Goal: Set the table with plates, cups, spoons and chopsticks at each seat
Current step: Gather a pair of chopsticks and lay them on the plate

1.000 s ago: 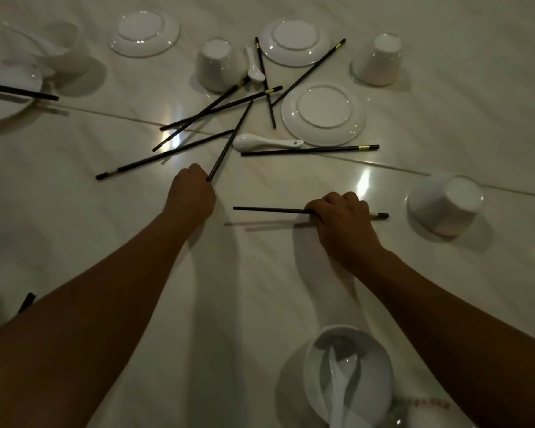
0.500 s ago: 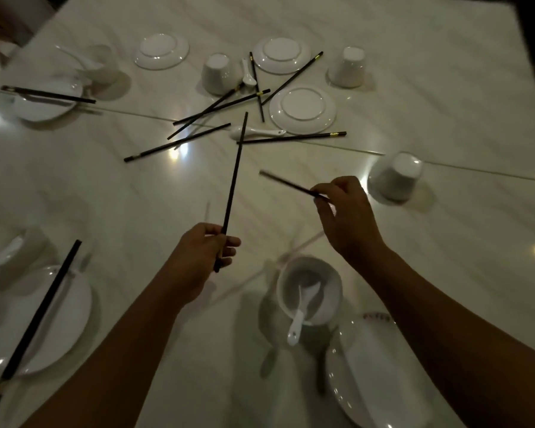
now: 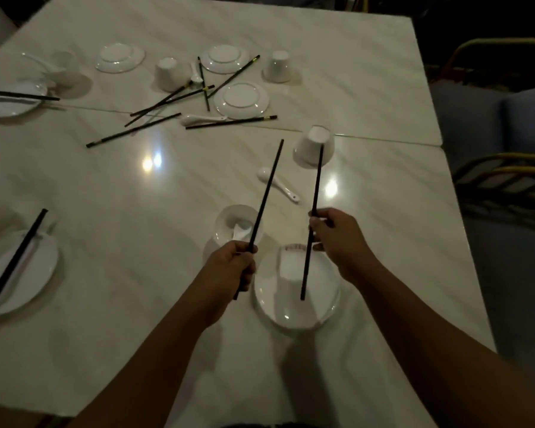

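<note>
One long black chopstick (image 3: 267, 186) stands slanted in the left grip (image 3: 229, 267), whose fingers curl tight round its low end. A second black chopstick (image 3: 315, 186) is pinched in the right grip (image 3: 340, 239) — its low tip hangs over the round white plate (image 3: 291, 316) near the front edge of the white marble desk (image 3: 105, 186). Just past the plate sits a small white bowl (image 3: 221, 217). Farther off lie a white china spoon (image 3: 278, 183), an upside-down white cup (image 3: 314, 146) and a heap of loose black chopsticks (image 3: 155, 109).
</note>
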A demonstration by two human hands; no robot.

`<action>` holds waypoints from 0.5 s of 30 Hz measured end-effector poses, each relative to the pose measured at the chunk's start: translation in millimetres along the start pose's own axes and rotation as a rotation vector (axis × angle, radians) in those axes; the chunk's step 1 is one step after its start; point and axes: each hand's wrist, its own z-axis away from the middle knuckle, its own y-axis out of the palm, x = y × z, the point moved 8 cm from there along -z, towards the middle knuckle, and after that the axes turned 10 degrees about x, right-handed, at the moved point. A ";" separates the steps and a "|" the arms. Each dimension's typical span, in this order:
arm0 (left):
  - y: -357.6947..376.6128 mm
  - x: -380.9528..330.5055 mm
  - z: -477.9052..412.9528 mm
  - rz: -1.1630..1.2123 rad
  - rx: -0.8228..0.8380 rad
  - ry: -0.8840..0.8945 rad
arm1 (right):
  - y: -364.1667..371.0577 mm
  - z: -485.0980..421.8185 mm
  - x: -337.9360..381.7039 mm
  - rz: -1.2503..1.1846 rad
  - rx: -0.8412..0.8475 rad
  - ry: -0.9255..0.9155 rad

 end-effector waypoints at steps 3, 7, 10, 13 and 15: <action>28.1 38.3 9.6 -0.009 0.007 -0.081 | 4.2 22.8 -43.8 -0.034 0.083 0.137; 50.6 77.5 17.3 -0.071 -0.011 -0.176 | 7.9 46.0 -81.0 0.033 0.130 0.205; 53.3 89.2 11.9 -0.340 -0.075 -0.190 | 12.6 50.9 -96.9 0.126 0.135 0.239; 56.9 91.2 5.4 -0.488 -0.110 -0.199 | 17.5 48.0 -107.8 0.193 0.130 0.271; 58.9 93.8 1.6 -0.497 -0.109 -0.214 | 20.2 45.9 -111.0 0.217 0.129 0.275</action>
